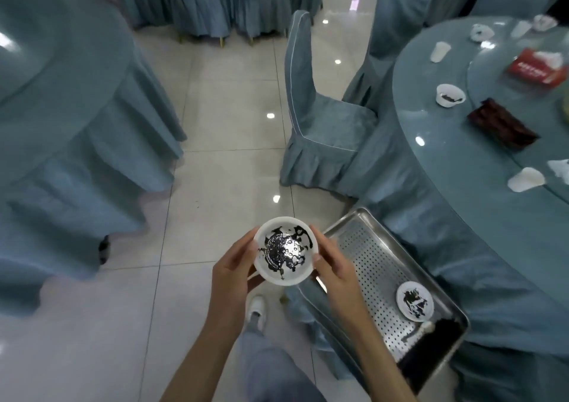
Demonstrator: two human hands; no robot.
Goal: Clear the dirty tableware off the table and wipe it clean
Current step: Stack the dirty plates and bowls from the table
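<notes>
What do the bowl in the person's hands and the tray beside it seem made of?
The bowl looks like glossy white ceramic, possibly melamine: smooth, opaque, thick rim. The tray looks like stainless steel: silvery, reflective, with a perforated floor.

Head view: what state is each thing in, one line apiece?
bowl: upright, dirty, held by both hands.
left hand: grips the bowl's left side.
right hand: grips its right side.
metal tray: holds a dirty plate.
plate: flat in the tray, dark residue.
cup: upright on the table, dark residue inside.
</notes>
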